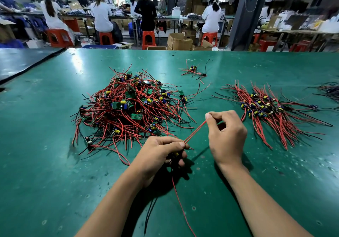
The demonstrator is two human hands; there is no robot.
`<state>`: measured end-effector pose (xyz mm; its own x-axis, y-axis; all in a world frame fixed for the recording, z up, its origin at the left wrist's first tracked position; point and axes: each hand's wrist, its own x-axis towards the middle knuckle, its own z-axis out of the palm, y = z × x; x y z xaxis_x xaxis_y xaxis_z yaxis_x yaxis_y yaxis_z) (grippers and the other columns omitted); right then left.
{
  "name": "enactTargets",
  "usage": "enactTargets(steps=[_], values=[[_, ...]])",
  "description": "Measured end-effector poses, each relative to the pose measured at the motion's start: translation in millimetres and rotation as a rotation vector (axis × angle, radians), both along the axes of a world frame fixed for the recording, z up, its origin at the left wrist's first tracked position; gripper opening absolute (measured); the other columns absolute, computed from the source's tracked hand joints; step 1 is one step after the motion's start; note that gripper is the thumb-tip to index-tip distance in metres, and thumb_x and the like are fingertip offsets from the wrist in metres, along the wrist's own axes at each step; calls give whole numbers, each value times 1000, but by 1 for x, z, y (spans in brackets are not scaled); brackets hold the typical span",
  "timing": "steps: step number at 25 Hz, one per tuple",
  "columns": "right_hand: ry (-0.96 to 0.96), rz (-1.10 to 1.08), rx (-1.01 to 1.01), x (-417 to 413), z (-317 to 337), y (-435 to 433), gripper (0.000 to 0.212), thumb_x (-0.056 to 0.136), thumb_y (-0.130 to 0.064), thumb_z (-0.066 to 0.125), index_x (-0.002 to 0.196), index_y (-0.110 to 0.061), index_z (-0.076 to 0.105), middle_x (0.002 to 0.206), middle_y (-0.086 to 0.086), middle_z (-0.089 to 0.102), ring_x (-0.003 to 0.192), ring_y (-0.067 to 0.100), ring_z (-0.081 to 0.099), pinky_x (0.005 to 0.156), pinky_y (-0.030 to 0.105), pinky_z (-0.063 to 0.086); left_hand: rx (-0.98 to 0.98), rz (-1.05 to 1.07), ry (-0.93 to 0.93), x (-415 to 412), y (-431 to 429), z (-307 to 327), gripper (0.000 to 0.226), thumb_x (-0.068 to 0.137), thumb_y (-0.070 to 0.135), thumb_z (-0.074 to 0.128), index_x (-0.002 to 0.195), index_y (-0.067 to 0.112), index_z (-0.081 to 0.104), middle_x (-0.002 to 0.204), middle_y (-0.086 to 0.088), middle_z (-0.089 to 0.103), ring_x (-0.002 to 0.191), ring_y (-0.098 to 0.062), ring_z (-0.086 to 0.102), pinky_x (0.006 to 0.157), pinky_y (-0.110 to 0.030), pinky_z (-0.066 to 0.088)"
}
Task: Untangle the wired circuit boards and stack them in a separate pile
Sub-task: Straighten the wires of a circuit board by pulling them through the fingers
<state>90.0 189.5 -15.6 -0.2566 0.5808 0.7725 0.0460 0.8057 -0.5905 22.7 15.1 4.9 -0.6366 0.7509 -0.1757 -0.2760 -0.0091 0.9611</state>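
A big tangled heap of wired circuit boards (128,106), green boards with red and black wires, lies left of centre on the green table (55,163). To the right sits a tidier pile of boards (266,108) with wires combed the same way. My left hand (161,154) is closed around one small board, mostly hidden in the fist. A pair of red wires (195,133) runs taut from it up to my right hand (225,132), which pinches their far end. More wires of that board hang down (178,200) toward me.
A few loose boards with wires (194,70) lie farther back. Another wire bundle (330,89) shows at the right edge. A dark mat (22,62) covers the back left corner. Beyond the table, people sit on orange stools at benches among cardboard boxes.
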Motion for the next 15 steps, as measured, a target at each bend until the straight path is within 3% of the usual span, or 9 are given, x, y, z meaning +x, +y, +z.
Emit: enactTargets(steps=[2, 5, 7, 10, 12, 15], values=[[0, 64, -176, 0, 3, -1, 7, 88, -18, 74, 82, -17, 72, 79, -5, 66, 66, 9, 59, 65, 10, 43, 2, 19, -5, 0, 0, 0, 13, 90, 3, 61, 92, -7, 70, 68, -13, 65, 51, -20, 59, 50, -22, 49], [56, 454, -900, 0, 11, -4, 12, 86, -26, 77, 93, -17, 71, 68, -4, 61, 48, 10, 53, 45, 20, 45, 34, 72, -34, -2, 0, -1, 14, 91, 4, 60, 92, -7, 69, 69, -13, 65, 53, -19, 61, 53, -23, 51], [-70, 649, -1156, 2, 14, -5, 32, 73, -34, 81, 99, -16, 72, 72, -4, 61, 50, 9, 52, 43, 22, 44, 61, 92, -64, -1, 2, -2, 14, 92, 5, 60, 93, -6, 68, 69, -12, 65, 54, -18, 61, 53, -23, 52], [-365, 897, -1144, 4, 11, -20, 25, 75, -34, 81, 90, -14, 75, 72, 5, 60, 52, 10, 52, 43, 20, 41, 121, 115, -110, 1, 3, -2, 14, 93, 5, 59, 94, -6, 68, 69, -14, 66, 53, -18, 61, 50, -23, 52], [-403, 983, -1090, 3, 8, -31, 16, 87, -29, 75, 91, -13, 75, 70, 7, 60, 52, 11, 53, 44, 19, 40, 144, 123, -113, 1, 2, -2, 15, 93, 5, 59, 90, -4, 70, 68, -16, 67, 51, -20, 62, 50, -25, 53], [-379, 874, -1091, 0, 10, -31, 6, 87, -22, 74, 87, -16, 77, 69, 10, 60, 54, 15, 52, 44, 18, 37, 88, 132, -57, 1, 2, -2, 15, 92, 5, 61, 92, -6, 70, 70, -15, 67, 54, -20, 62, 54, -26, 55]])
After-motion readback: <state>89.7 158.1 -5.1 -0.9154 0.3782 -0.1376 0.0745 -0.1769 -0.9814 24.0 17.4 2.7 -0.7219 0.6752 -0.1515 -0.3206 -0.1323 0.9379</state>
